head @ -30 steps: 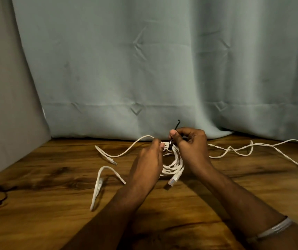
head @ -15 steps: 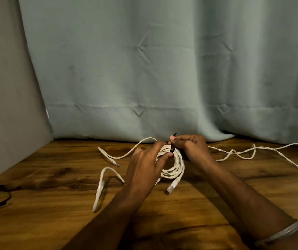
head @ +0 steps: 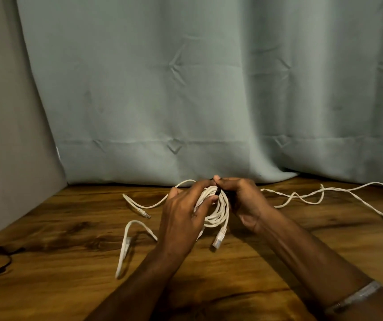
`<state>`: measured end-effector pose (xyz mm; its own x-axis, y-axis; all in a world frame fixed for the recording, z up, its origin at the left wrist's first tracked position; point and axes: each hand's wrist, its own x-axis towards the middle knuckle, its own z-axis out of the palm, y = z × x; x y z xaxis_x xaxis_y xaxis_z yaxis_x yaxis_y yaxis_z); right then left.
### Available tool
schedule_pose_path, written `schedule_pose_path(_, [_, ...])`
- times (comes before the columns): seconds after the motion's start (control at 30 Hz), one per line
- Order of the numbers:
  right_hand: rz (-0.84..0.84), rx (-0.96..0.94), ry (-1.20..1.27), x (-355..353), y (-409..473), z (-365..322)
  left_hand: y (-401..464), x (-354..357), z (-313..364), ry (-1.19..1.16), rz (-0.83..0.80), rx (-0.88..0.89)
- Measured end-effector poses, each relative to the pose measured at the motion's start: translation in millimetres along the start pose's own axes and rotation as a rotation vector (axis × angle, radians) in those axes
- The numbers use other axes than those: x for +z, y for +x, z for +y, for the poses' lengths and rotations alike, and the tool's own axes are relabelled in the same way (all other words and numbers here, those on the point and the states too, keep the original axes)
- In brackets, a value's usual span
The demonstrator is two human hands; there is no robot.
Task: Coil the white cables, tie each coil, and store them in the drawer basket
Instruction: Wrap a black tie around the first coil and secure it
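Note:
A coil of white cable (head: 218, 212) is held upright just above the wooden table (head: 70, 251), with a plug (head: 218, 239) hanging from its lower edge. My left hand (head: 183, 218) grips the coil's left side, fingers through the loop. My right hand (head: 243, 198) pinches a black tie (head: 218, 191) wrapped over the top of the coil. A second white cable (head: 325, 193) lies loose and tangled across the table to the right. Another white cable (head: 139, 205) trails on the table to the left, partly hidden behind my left hand.
A pale green curtain (head: 186, 100) hangs along the back of the table and a grey wall (head: 5, 135) closes the left side. A black cord (head: 0, 260) lies at the table's left edge. No drawer basket is in view.
The black tie's free end, which stuck up above my right hand, is now pulled down tight over the coil. Both hands have closed in on the coil's top.

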<state>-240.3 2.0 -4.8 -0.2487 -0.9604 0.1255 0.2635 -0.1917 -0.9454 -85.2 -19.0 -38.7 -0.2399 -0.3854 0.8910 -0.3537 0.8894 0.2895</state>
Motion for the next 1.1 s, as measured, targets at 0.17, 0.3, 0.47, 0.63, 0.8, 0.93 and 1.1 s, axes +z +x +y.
schedule_pose_path(0.17, [-0.071, 0.023, 0.050, -2, -3, 0, -2, -1, -1, -0.060, -0.007, 0.009])
schedule_pose_path(0.3, [-0.102, 0.043, 0.069, 0, -4, -1, -2, -1, -2, -0.006, 0.068, 0.044])
schedule_pose_path(0.47, [-0.224, 0.216, 0.119, -2, -9, -2, -3, -4, 0, 0.028, 0.067, 0.077])
schedule_pose_path(0.63, [-0.270, 0.363, 0.134, -4, -12, -1, -3, 0, 3, -0.063, 0.022, 0.067])
schedule_pose_path(0.8, [-0.276, 0.353, 0.073, -3, -13, -1, -6, 6, 2, -0.133, -0.052, -0.053])
schedule_pose_path(0.93, [-0.282, 0.351, 0.065, 0, -14, 0, -5, 8, -2, -0.109, -0.089, -0.061])
schedule_pose_path(1.1, [-0.266, 0.304, 0.060, 3, -13, 2, -4, 7, 1, -0.071, -0.049, -0.065])
